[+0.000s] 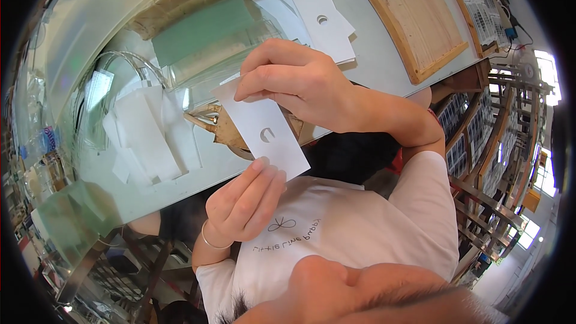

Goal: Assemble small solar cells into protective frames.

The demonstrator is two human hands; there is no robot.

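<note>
Together, 2 hands (pixel 246 204) (pixel 306 81) hold 1 white card (pixel 253 117).

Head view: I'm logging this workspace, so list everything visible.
Cut-out card: one, white, between both hands.
Loose sheets: several, white, table's left.
Layered sheets: several, white, top centre.
Flat sheet: one, green, upper centre.
Translucent pane: at least one, green, lower left.
Partly hidden object: count unclear, brown, behind card.
Wood-framed trays: two, light brown, upper right.
Slatted racks: count unclear, brown, right.
Windows: several, white, far right.
Table: one, pale green, upper half.
Bracelet: one, pale, left wrist.
T-shirt: one, white, lower centre.
Left hand: one, bare, card's near end.
Right hand: one, bare, card's far end.
</note>
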